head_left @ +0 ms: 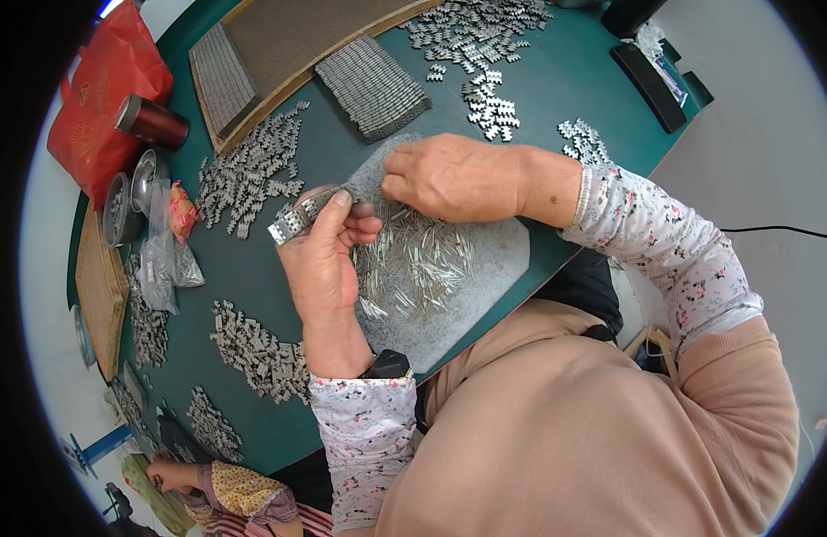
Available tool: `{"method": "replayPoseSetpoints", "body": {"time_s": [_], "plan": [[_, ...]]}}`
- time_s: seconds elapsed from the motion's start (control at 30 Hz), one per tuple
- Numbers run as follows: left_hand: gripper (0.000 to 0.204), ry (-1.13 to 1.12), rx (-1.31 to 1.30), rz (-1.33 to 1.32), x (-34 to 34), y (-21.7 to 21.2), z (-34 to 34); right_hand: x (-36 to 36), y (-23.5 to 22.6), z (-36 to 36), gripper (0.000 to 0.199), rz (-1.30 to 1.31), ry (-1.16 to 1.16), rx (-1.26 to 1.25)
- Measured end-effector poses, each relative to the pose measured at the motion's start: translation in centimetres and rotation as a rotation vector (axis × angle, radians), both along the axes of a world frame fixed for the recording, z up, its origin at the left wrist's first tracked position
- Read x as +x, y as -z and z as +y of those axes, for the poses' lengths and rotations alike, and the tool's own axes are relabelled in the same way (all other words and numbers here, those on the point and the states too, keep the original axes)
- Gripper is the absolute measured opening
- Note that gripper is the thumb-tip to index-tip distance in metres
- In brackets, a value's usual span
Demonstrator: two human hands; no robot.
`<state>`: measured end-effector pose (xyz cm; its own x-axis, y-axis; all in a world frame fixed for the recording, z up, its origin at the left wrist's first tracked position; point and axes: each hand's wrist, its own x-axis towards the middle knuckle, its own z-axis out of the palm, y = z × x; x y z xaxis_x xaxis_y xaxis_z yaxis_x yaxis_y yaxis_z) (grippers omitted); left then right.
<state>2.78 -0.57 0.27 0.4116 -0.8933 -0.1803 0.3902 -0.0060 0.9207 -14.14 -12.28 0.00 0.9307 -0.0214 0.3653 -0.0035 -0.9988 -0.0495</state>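
Two metal bowls (small parts inside)

Heaps of small metal links are crowding the green table on every side of the grey mat. Loose pins are littering the mat's middle, leaving its bare near-right corner open, while a stacked block of links is blocking the far side.

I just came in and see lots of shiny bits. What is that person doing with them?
A person sits at a green table. Their left hand holds up a short strip of joined metal links. Their right hand reaches into a heap of thin metal pins on a grey mat. Piles of loose links lie all around.
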Motion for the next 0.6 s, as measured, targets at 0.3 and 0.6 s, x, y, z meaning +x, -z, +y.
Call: {"method": "replayPoseSetpoints", "body": {"time_s": [0.3, 0.6], "plan": [[0.012, 0.147, 0.045, -0.21, -1.8, -0.3, 0.1, -1.9, -1.2, 0.4, 0.015, -0.181, 0.292, 0.817], [0.011, 0.243, 0.049, -0.296, -2.8, -0.9, -0.1, -1.7, -1.3, 0.7, 0.016, -0.295, 0.203, 1.101]]}}
